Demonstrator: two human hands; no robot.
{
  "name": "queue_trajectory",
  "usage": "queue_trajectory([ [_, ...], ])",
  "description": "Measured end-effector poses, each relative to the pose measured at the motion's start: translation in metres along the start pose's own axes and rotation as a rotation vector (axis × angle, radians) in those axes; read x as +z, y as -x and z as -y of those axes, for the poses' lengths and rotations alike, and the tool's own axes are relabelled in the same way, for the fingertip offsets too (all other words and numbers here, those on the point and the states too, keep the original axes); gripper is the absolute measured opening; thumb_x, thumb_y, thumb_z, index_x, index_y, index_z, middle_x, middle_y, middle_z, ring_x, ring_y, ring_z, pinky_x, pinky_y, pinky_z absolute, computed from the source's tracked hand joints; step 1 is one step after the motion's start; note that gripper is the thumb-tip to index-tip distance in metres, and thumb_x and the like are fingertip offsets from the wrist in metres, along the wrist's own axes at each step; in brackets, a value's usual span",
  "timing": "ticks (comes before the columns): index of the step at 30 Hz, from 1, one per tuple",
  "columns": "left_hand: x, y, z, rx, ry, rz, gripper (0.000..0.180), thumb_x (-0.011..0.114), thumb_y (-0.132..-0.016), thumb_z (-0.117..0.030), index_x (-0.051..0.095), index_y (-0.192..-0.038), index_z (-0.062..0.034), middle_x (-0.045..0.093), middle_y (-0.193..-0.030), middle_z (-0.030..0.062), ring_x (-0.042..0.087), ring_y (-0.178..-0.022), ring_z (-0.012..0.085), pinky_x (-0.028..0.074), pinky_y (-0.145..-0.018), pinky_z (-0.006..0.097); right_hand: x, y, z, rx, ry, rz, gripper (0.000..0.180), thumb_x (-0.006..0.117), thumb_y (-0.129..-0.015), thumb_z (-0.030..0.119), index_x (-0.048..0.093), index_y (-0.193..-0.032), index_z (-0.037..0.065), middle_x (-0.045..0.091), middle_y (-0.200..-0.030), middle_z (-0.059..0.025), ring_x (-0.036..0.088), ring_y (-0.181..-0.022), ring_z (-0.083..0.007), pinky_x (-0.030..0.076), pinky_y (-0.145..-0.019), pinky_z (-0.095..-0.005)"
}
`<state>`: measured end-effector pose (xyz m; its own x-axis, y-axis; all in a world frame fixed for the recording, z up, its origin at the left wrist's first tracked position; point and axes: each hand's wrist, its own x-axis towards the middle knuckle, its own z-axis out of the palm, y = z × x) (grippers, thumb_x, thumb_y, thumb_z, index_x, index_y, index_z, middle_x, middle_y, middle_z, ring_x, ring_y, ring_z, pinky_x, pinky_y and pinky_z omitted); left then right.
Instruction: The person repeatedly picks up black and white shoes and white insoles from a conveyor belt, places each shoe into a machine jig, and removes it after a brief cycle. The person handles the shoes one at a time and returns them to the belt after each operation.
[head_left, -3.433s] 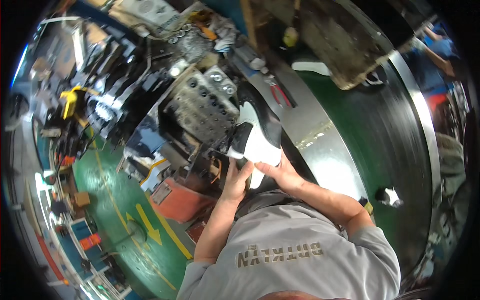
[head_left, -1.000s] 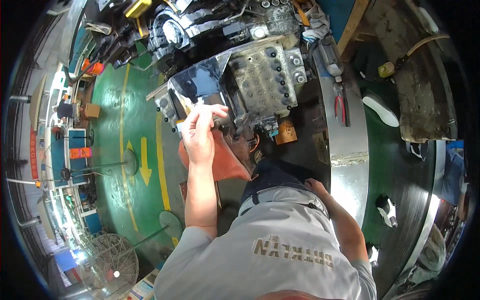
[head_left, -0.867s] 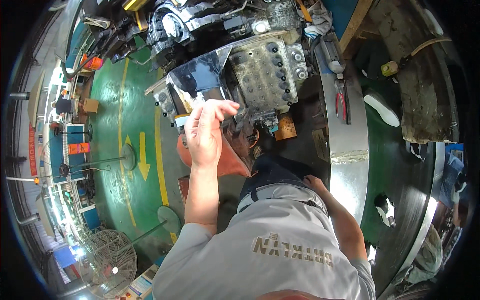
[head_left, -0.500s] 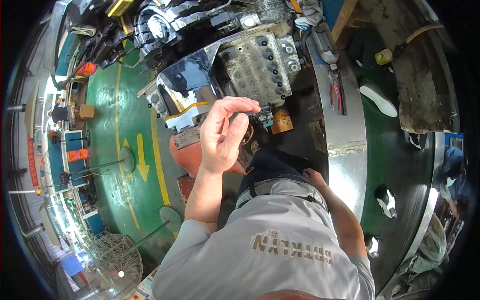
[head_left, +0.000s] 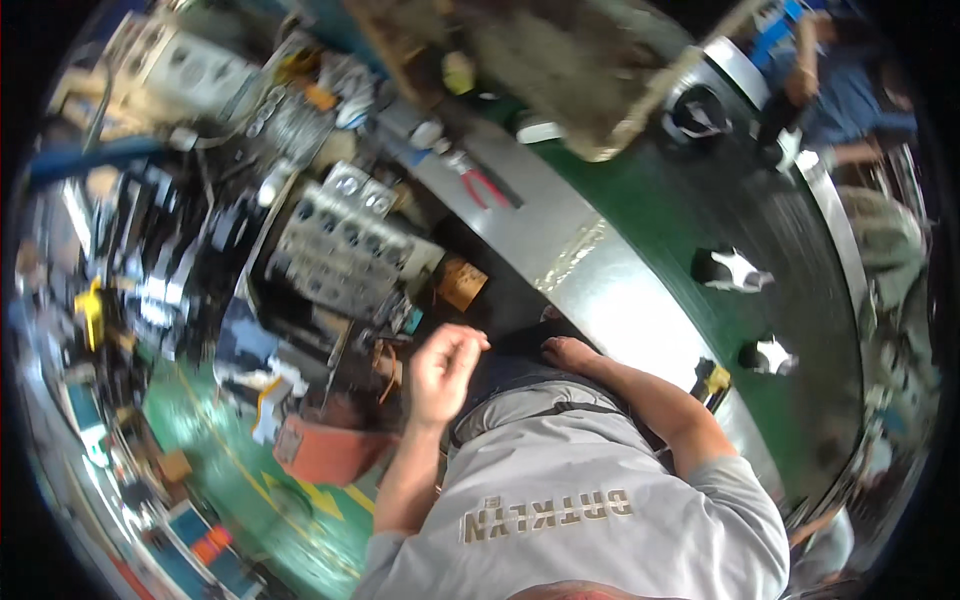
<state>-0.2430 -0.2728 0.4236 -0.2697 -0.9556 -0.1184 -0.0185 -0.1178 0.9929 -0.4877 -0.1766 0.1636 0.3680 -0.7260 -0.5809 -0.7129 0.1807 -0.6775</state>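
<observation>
My left hand [head_left: 440, 375] is raised in front of my body, its thumb and fingers drawn together. I see nothing between them. My right hand [head_left: 572, 354] lies against my dark trousers [head_left: 505, 372] by the bench edge, fingers partly visible, loosely laid down and holding nothing I can see. Beyond my left hand stands a machine with a worn metal plate [head_left: 335, 250] bearing rows of round fittings. Between it and the bench shows a brown-orange block [head_left: 462, 284]. Red-handled pliers [head_left: 478, 186] rest on the silver metal bench [head_left: 625, 310], out of reach of both hands.
Black-and-white shoes [head_left: 740, 270] stand on a dark conveyor [head_left: 810, 300] to my right. At the far right sits a person in blue [head_left: 850, 100]. A red-orange seat-like thing [head_left: 325, 450] is at my left, above green floor with yellow markings [head_left: 300, 490].
The view has swung to the right. My left hand has come down and nearer my body, its thumb and fingers closing together. My right hand stays against my trousers.
</observation>
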Motion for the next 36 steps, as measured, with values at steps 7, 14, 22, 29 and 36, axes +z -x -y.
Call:
queue_trajectory([
  [7,0.095,-0.012,0.048,-0.258,-0.098,0.426,0.025,0.056,-0.099,-0.021,0.065,-0.090,0.0000,0.066,-0.084,0.0015,0.054,-0.072,0.0053,0.045,-0.066,0.022,-0.020,0.042,-0.025,0.057,-0.144,-0.188,0.032,0.055,-0.093,0.028,0.063,-0.115,0.006,0.065,-0.111,-0.0188,0.061,-0.105,-0.0361,0.048,-0.093,-0.0445],
  [14,0.151,-0.055,0.051,-0.259,-0.186,0.437,0.020,0.058,-0.098,-0.019,0.062,-0.095,0.0003,0.066,-0.090,0.0035,0.057,-0.084,0.0086,0.046,-0.079,0.024,-0.061,0.080,-0.062,0.006,-0.379,-0.568,0.025,0.056,-0.094,0.015,0.062,-0.114,0.003,0.067,-0.105,-0.0168,0.065,-0.098,-0.0322,0.051,-0.088,-0.0381],
  [22,0.165,-0.056,0.057,-0.341,-0.082,0.325,0.015,0.057,-0.099,-0.015,0.061,-0.100,-0.0003,0.067,-0.093,0.0050,0.060,-0.087,0.0087,0.047,-0.081,0.023,-0.203,0.073,-0.112,0.164,-0.559,-1.302,0.025,0.062,-0.089,0.011,0.062,-0.113,0.002,0.064,-0.102,-0.0151,0.061,-0.092,-0.0235,0.049,-0.084,-0.0332],
  [29,0.178,-0.074,0.051,-0.336,-0.026,0.307,0.014,0.057,-0.098,-0.013,0.061,-0.101,-0.0004,0.066,-0.094,0.0049,0.060,-0.089,0.0091,0.047,-0.082,0.023,-0.280,0.046,-0.172,0.181,0.437,-1.144,0.023,0.067,-0.085,0.022,0.065,-0.101,0.006,0.062,-0.099,-0.0116,0.054,-0.106,-0.0282,0.031,-0.105,-0.0515],
  [36,0.207,-0.117,0.051,-0.048,-0.325,0.265,0.049,0.069,-0.089,-0.014,0.045,-0.130,-0.0020,0.053,-0.125,0.0070,0.049,-0.116,0.0182,0.035,-0.103,0.034,-0.306,0.059,-0.035,-0.554,0.340,-0.829,0.032,0.059,-0.092,0.028,0.059,-0.066,0.009,0.057,-0.065,-0.0093,0.056,-0.070,-0.0280,0.042,-0.077,-0.0404],
])
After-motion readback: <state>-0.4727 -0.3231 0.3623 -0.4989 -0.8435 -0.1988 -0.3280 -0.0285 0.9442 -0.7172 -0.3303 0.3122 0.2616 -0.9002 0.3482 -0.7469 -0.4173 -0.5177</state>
